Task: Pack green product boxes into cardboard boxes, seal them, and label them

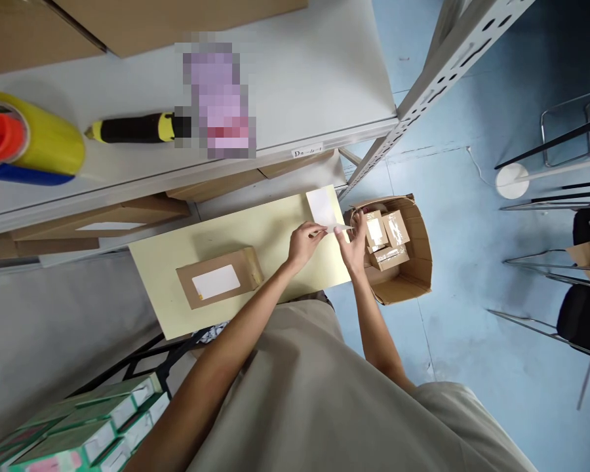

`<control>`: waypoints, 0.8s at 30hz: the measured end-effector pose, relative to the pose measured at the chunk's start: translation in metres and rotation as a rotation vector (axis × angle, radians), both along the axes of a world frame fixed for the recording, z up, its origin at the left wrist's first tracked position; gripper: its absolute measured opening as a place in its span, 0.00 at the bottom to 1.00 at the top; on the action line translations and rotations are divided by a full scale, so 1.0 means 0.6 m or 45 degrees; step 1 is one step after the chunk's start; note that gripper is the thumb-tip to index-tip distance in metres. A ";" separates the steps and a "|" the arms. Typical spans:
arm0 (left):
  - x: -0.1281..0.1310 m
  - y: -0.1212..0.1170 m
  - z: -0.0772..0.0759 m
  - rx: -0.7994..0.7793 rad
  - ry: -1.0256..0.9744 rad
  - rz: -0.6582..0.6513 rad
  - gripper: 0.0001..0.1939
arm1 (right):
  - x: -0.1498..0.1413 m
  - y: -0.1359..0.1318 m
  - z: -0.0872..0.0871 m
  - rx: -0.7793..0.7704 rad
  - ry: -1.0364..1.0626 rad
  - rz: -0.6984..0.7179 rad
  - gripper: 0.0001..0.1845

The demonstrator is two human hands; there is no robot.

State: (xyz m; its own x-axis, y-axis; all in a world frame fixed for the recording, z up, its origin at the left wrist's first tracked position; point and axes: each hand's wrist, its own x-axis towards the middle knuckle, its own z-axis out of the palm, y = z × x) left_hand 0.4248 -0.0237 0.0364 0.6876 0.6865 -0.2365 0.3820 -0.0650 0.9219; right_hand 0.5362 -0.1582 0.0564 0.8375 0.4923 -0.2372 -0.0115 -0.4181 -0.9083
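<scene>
My left hand [303, 244] and my right hand [354, 244] both pinch a small white label [335, 227] between them, above the right end of a pale yellow table [167, 275]. A white backing sheet [320, 207] lies just beyond the hands. A small brown cardboard box [219, 277] with a white label on top rests on the table to the left of my left hand.
An open carton [413, 262] on the blue floor right of the table holds several small labelled boxes. A grey shelf [295, 85] above carries a yellow tape roll [34, 141] and a black-and-yellow tool [132, 128]. Green boxes [83, 426] are stacked lower left. Chairs stand at right.
</scene>
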 end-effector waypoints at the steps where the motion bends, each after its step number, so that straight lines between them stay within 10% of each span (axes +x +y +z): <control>1: -0.004 -0.004 0.002 0.011 0.034 -0.038 0.05 | -0.010 0.000 0.000 -0.005 0.122 -0.070 0.57; 11: -0.019 -0.007 -0.022 0.000 0.390 -0.095 0.27 | -0.072 -0.005 -0.041 -0.125 0.631 -0.242 0.22; 24: 0.035 0.053 -0.063 0.062 0.721 -0.071 0.09 | -0.066 -0.061 -0.040 -0.088 0.863 -0.134 0.15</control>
